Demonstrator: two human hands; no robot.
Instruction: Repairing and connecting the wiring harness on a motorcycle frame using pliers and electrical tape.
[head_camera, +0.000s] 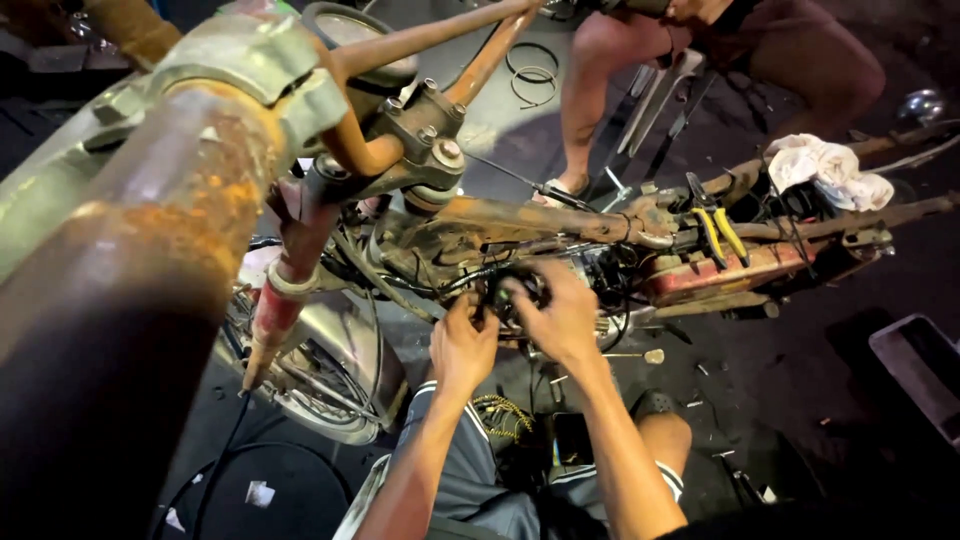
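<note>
Two hands work close together at the middle of a stripped, rusty motorcycle frame. Large in the near view, the rusted fork tube and the handlebar clamp block much of the left side. Below them sits the front wheel. Yellow-handled pliers lie on the frame to the right, with a white rag beyond them. Another person's bare leg stands behind the frame.

The left hand and the right hand both curl their fingers around a small dark part tangled in black wires, just under the frame's top tube. The part sits between the fingertips of both hands; its shape is hard to make out.
</note>
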